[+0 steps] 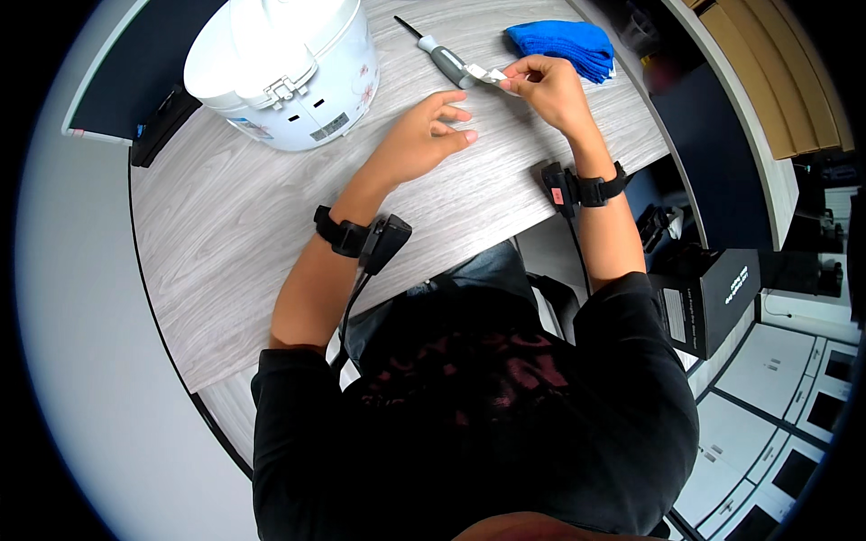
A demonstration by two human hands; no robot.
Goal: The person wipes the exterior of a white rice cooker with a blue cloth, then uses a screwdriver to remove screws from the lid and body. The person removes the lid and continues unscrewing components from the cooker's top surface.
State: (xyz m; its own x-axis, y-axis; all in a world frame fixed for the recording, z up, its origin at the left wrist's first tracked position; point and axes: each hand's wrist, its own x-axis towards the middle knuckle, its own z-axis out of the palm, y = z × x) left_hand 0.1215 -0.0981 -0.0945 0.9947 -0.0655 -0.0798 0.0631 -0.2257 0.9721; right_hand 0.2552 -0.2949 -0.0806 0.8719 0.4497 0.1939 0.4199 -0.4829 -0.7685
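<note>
My right hand (548, 88) pinches a small white piece (484, 74), perhaps plastic, between thumb and fingertips; its exact kind does not show. Just left of that piece lies a screwdriver (446, 63) with a grey and white handle, its dark shaft pointing to the far left. My left hand (422, 140) hovers over the table with fingers apart and nothing in it. Beyond it, at the far left, stands a white rice cooker (334, 95) with a latch at its front and a floral print. A folded blue cloth (564, 45) lies just past my right hand.
The wood-grain table (234, 234) spreads under both hands. Dark partitions rise at the left (126, 68) and right. Cardboard (749, 72) leans at the far right, and a black box (713, 302) sits beside my right elbow. Cables hang from black devices strapped to both wrists.
</note>
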